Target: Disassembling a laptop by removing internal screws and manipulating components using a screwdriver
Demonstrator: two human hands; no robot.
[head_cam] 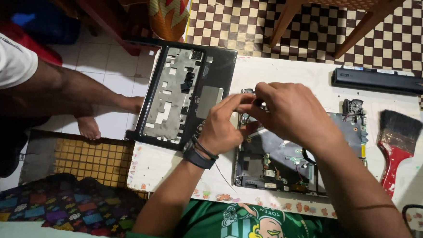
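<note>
An opened laptop base (276, 166) with its circuit board showing lies on a small white table (170, 167). My left hand (220, 126), with a dark band on the wrist, and my right hand (289, 111) meet over the base's upper left corner. Their fingertips pinch a small dark part there; the fingers hide what it is. To the left lies the removed palm-rest cover (183, 96), with its inner side up.
A long black battery (380, 80) lies at the table's far right. A red-handled paintbrush (397, 143) rests near the right edge. Another person's bare legs and feet (88, 124) are on the tiled floor at left. Wooden chair legs (287, 16) stand beyond the table.
</note>
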